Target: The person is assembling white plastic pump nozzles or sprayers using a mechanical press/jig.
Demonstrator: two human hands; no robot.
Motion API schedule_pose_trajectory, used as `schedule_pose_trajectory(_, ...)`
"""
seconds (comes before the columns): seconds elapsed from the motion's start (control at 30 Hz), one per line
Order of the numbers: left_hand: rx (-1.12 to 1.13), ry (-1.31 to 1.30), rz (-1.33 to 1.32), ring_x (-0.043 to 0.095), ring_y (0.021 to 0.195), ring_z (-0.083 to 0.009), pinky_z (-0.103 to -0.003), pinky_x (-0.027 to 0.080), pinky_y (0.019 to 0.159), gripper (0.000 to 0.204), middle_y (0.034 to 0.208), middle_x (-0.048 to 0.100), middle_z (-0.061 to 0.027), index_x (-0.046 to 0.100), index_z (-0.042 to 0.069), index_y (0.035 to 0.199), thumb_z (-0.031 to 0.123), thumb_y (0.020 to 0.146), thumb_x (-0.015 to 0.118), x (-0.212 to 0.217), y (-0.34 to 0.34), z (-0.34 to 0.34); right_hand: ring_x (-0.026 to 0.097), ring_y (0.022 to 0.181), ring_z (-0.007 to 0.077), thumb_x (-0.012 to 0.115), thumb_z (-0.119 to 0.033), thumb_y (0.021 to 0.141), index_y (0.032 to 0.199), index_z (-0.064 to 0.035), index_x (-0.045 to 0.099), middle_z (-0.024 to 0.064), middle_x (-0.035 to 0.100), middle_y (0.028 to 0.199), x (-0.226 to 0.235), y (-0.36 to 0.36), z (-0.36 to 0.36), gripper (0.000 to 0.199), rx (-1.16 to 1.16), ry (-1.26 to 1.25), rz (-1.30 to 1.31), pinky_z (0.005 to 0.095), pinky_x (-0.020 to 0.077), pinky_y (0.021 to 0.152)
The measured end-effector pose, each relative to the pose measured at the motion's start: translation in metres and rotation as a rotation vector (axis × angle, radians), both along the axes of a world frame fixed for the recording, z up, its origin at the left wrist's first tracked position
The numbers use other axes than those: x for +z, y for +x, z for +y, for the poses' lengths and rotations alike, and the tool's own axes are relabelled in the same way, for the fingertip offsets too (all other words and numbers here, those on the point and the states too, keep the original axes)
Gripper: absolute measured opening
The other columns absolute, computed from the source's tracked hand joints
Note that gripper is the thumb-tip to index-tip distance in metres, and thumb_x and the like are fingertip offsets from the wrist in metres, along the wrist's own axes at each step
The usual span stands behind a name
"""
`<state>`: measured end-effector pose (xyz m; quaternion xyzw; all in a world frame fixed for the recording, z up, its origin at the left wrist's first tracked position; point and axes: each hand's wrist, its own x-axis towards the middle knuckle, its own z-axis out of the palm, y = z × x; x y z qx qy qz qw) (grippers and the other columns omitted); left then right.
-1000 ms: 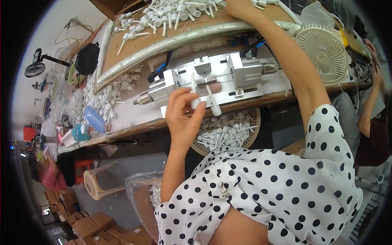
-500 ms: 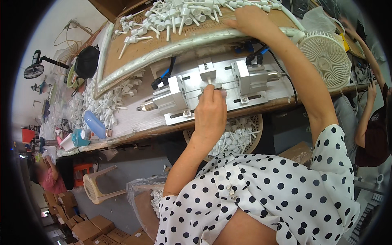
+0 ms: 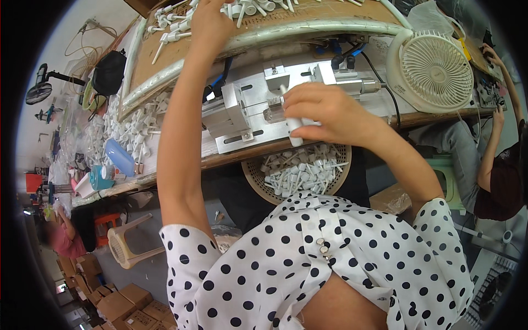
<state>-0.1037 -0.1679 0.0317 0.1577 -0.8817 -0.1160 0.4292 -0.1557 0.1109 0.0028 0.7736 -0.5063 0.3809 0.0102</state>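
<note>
My right hand [image 3: 324,110] is closed around a white plastic pump part [image 3: 295,131] and holds it against the front of a metal jig [image 3: 242,110] on the workbench. My left arm reaches up to a wooden tray [image 3: 165,60] piled with white pump parts [image 3: 247,8]. My left hand [image 3: 212,22] rests among them at the top edge of the view, and its fingers are partly cut off. A round woven basket [image 3: 258,184] with several white parts sits under the bench edge, just below my right hand.
A white desk fan [image 3: 432,69] stands right of the jig. Loose white parts [image 3: 137,124], a blue bottle [image 3: 118,157] and a black bag [image 3: 107,71] lie on the left. Another person [image 3: 495,165] sits at right. A plastic stool [image 3: 126,245] and cardboard boxes [image 3: 110,302] stand below left.
The hands have swapped places. My left hand left the jig and went up to the tray, while my right hand came down from the tray to the jig with a white part.
</note>
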Motion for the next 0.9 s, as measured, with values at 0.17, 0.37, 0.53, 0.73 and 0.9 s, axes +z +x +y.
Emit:
schedule_pose_trajectory(0.17, 0.009, -0.352, -0.383, 0.057, 0.087, -0.0304, -0.039, 0.046, 0.072, 0.021, 0.094, 0.059, -0.0109, 0.063, 0.009, 0.093, 0.004, 0.075, 0.054, -0.004, -0.023, -0.033, 0.055, 0.094, 0.0274, 0.072, -0.013, 0.061, 0.085, -0.0012, 0.057, 0.0101, 0.058, 0.094, -0.021, -0.002, -0.009, 0.031, -0.051, 0.105, 0.205, 0.0368, 0.0439, 0.082)
schedule_pose_trajectory(0.37, -0.013, -0.682, -0.261, 0.057, 0.077, -0.0307, -0.04, 0.046, 0.068, 0.008, 0.083, 0.055, -0.0136, 0.058, 0.002, 0.078, 0.001, 0.072, 0.053, 0.02, 0.012, 0.0, 0.056, 0.08, 0.0256, 0.072, -0.013, 0.059, 0.075, -0.0029, 0.055, 0.0083, 0.054, 0.078, -0.019, 0.003, -0.01, 0.025, -0.065, 0.039, 0.191, 0.0358, 0.0449, 0.074)
schedule_pose_trajectory(0.53, -0.023, -0.176, 0.012, 0.056, 0.073, -0.03, -0.037, 0.043, 0.063, 0.012, 0.084, 0.056, -0.0156, 0.057, 0.001, 0.092, 0.005, 0.084, 0.05, 0.017, 0.054, 0.058, 0.056, 0.08, 0.0277, 0.072, -0.016, 0.062, 0.079, -0.0033, 0.057, 0.0088, 0.054, 0.081, 0.004, -0.005, -0.017, 0.025, -0.01, 0.229, 0.161, 0.0364, 0.0454, 0.073)
schedule_pose_trajectory(0.73, -0.062, 0.405, 0.2, 0.049, 0.067, -0.0121, -0.024, 0.041, 0.058, 0.02, 0.079, 0.053, -0.006, 0.056, 0.003, 0.105, 0.004, 0.086, 0.051, -0.016, 0.099, 0.155, 0.059, 0.079, 0.0291, 0.057, -0.02, 0.074, 0.085, -0.0057, 0.064, 0.0132, 0.061, 0.081, 0.047, -0.114, -0.091, 0.019, -0.538, 0.013, 0.037, 0.0392, 0.0466, 0.072)
schedule_pose_trajectory(0.9, -0.186, 0.783, 0.319, 0.053, 0.07, -0.0086, -0.018, 0.041, 0.056, 0.018, 0.084, 0.056, -0.0037, 0.052, 0.003, 0.099, 0.004, 0.083, 0.059, -0.063, 0.104, 0.187, 0.059, 0.074, 0.0338, 0.055, -0.013, 0.071, 0.076, -0.0046, 0.065, 0.0219, 0.061, 0.076, -0.002, -0.229, -0.149, 0.014, -0.939, -0.006, 0.382, 0.0401, 0.0464, 0.067)
